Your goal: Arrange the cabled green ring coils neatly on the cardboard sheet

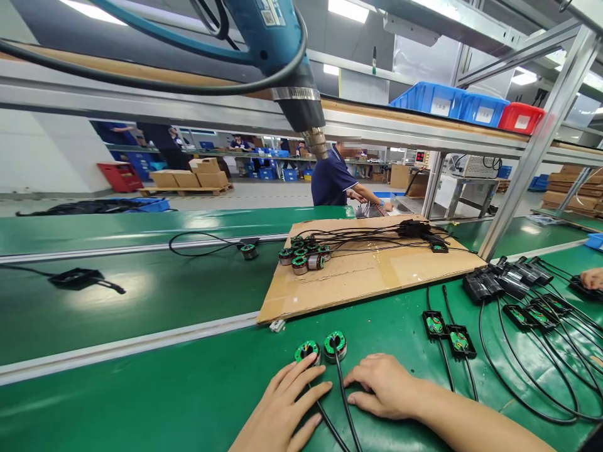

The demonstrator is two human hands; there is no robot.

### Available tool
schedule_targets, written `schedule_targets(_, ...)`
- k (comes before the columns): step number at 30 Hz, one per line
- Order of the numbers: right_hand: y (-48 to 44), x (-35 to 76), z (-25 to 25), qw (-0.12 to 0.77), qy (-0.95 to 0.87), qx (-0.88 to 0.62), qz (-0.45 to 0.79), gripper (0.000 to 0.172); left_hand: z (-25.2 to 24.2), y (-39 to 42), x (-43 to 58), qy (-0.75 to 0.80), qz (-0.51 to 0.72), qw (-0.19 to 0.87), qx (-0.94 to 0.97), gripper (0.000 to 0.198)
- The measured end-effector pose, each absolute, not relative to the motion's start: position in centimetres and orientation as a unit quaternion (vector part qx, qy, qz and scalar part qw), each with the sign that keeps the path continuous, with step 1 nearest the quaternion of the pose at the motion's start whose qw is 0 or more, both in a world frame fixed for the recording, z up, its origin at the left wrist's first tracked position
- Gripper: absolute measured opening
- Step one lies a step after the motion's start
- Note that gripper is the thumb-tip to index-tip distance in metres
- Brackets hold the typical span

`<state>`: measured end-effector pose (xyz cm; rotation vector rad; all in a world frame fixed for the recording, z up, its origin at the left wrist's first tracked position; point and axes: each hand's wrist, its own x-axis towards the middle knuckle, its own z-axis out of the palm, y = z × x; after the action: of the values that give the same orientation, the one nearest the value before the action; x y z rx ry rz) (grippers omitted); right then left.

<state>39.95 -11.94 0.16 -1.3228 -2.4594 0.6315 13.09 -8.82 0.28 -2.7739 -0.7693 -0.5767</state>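
Two small motor stators with green ring-shaped circuit boards stand side by side on the green bench, each with a black cable running toward me. My left hand (pixel 292 405) lies with fingers stretched out over the left stator (pixel 307 351) and its cable; a fingertip reaches the stator's near edge. To the right, my right hand (pixel 384 386) rests on the bench, fingers loosely bent and thumb apart, beside the cable (pixel 346 402) of the right stator (pixel 335 347). Nothing shows between its fingers.
A cardboard sheet (pixel 348 285) carries several cabled stators (pixel 304 251). At right lie open black housings (pixel 459 341), black cylinders (pixel 499 279) and cables, with another person's hand (pixel 592 278) beyond. A hot air gun (pixel 292 63) hangs overhead. A co-worker (pixel 330 179) stands across the conveyor.
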Motion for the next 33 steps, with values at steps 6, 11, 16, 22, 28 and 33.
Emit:
schedule_targets(6, -12.1, 39.9, 0.3, 0.14, -0.846, -0.462, 0.224, 0.031, 0.9, -9.3, 13.4, -0.271, -0.196, 0.08, -0.939, 0.035)
schedule_targets(11, -12.1, 39.9, 0.3, 0.141, -0.843, -0.466, 0.228, 0.029, 0.8, -9.6, 13.6, -0.284, -0.21, 0.067, -0.933, 0.034)
schedule_targets(16, -12.2, 39.9, 0.3, 0.143, -0.839, -0.471, 0.231, 0.028, 1.2, -9.5, 13.6, -0.291, -0.208, 0.065, -0.931, 0.036)
schedule_targets(22, -12.2, 39.7, 0.6, 0.136, -0.835, -0.48, 0.233, 0.026, 1.5, -9.5, 13.3, -0.257, -0.193, 0.073, -0.944, 0.038)
schedule_targets(28, -12.2, 39.4, 0.3, 0.132, -0.833, -0.486, 0.228, 0.028, 3.9, -8.1, 14.0, -0.263, -0.262, 0.073, -0.926, 0.036)
schedule_targets(33, -12.2, 39.3, 0.0, 0.128, -0.835, -0.486, 0.225, 0.028, 9.4, 0.5, 17.4, -0.292, -0.198, 0.144, -0.924, 0.027)
